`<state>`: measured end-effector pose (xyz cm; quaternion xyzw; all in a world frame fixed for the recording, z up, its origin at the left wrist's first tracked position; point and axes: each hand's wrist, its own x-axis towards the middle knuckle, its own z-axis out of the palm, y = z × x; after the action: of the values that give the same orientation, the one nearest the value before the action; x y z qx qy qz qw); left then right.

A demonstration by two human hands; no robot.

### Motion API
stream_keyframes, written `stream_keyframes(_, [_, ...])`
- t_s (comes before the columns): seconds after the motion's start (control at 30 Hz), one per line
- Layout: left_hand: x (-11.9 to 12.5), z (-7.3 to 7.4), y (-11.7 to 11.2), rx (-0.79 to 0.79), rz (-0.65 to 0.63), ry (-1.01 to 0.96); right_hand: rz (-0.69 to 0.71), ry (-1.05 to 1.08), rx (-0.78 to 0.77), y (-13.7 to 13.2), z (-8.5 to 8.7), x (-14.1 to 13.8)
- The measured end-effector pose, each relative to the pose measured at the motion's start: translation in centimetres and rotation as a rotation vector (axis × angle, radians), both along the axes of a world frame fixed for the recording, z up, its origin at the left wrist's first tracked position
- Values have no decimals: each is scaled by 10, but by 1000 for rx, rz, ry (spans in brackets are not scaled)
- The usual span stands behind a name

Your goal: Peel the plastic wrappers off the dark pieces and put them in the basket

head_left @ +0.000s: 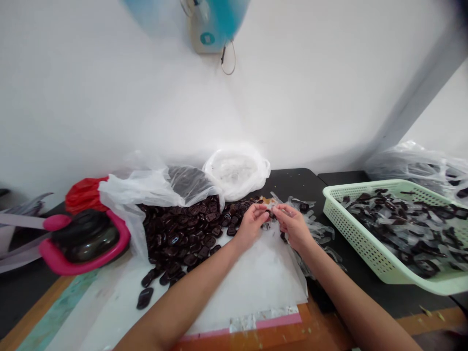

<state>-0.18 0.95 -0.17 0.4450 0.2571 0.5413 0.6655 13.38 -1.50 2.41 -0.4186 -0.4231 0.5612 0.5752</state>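
Head view: we pinch a small dark piece with translucent plastic (pixel 268 212) between the bent fingertips of our left hand (pixel 252 222) and right hand (pixel 293 226), over the far part of a white flat sheet (pixel 263 265). Left of it, glossy dark-brown rounded pieces (pixel 183 236) lie heaped by a translucent white plastic bag (pixel 141 190); right, clear plastic strips (pixel 319 228) lie scattered, then a pale green perforated plastic basket (pixel 361 241).

A sheet (pixel 263 278) lies on the worktop (pixel 292 181); on its left, a heap of pieces (pixel 190 234) sits before an open bag (pixel 144 187); a second bag (pixel 237 178) stands behind; strips (pixel 321 229) lie right, then a filled basket (pixel 360 245); the wall (pixel 109 97) rises behind.
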Motion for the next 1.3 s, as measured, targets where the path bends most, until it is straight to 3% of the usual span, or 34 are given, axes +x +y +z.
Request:
stream_keyframes(0.2, [-1, 2, -2, -59, -47, -91, 116, 5, 48, 0, 4, 2])
stream_keyframes(0.4, [-3, 7, -3, -36, -77, -93, 99, -39, 77, -1, 3, 1])
stream_keyframes(0.67, [-4, 1, 0, -69, -78, -152, 79, -46, 93, -2, 4, 0])
stream_keyframes(0.97, [-2, 3, -1, -67, -24, -125, 10, -77, 2, 0, -2, -1])
stream_keyframes(1.3, [-1, 7, -3, -25, 21, -43, 5, -94, 55, -4, -1, -3])
